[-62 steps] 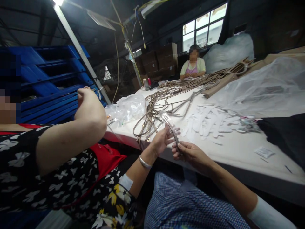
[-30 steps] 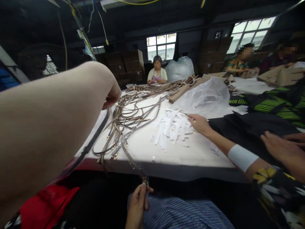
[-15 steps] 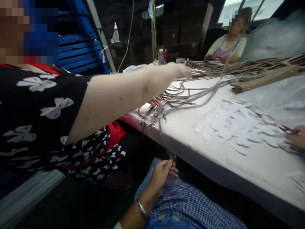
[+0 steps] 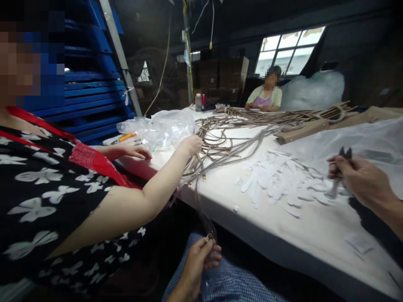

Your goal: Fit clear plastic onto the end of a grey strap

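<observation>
My left hand (image 4: 201,262), low over my lap, pinches the metal-clasped end of a brown strap (image 4: 199,201). The gold-coloured clasp (image 4: 210,237) shows above the thumb, and clear plastic hangs beneath the fingers. From there the strap runs up over the table's edge to a tangle of straps. At the right, above the table, my right hand (image 4: 362,178) grips a pair of small pliers (image 4: 345,152), dark jaws pointing up. A pale strip (image 4: 333,188) hangs below those fingers; what it is I cannot tell. White paper tags (image 4: 283,180) lie near this hand.
A co-worker in a black-and-white patterned top (image 4: 37,180) sits close on my left, one arm reaching over the straps. Clear plastic bags (image 4: 166,128) lie beyond that arm. More brown straps (image 4: 252,116) and plastic sheeting (image 4: 327,142) cover the far side, where another person (image 4: 264,96) sits.
My view has shifted right and up. My right hand has come in from the right edge with the pliers, now above the tags. The neighbour's arm has drawn back; my left hand keeps hold of the strap.
</observation>
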Action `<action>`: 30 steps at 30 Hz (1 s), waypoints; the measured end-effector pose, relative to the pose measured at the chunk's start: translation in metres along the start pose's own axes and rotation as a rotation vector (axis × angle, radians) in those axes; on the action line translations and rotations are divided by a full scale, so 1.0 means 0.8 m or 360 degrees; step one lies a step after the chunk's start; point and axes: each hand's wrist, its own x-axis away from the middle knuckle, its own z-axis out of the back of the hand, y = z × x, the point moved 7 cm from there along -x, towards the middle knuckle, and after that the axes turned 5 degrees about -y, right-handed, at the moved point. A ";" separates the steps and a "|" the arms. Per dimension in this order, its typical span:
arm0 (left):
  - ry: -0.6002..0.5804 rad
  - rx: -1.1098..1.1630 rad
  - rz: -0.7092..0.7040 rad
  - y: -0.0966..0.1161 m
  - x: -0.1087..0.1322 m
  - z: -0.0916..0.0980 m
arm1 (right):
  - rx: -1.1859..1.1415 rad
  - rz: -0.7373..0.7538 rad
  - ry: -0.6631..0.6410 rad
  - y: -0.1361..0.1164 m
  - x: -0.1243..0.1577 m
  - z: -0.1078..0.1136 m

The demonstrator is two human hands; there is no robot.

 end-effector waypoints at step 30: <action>-0.0450 -0.0364 -0.0340 0.014 0.026 0.012 | -0.0439 0.0136 -0.2129 -0.182 0.366 -0.320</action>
